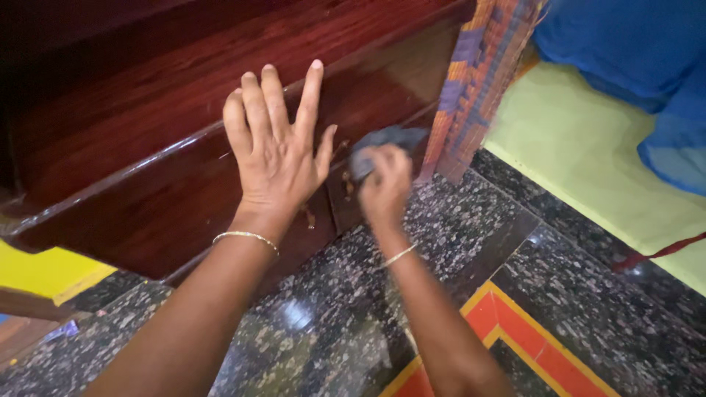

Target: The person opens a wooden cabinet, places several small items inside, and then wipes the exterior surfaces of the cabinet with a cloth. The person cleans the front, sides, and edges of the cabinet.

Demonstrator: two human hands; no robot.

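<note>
My left hand [276, 143] lies flat with fingers spread on the glossy top edge of a dark red wooden cabinet [132, 125]. A thin bangle circles that wrist. Lower and to the right, my right hand [384, 184] is closed around a dark grey cloth [390, 140], pressing it against the cabinet's lower front panel near a small metal fitting. The right hand is slightly blurred.
A speckled black granite floor [588, 309] with a red and yellow inlay stripe [515, 323] lies below. A colourful woven mat [478, 73] leans at the cabinet's right end. Beyond it are a yellow-green floor area [588, 140] and blue fabric [647, 59].
</note>
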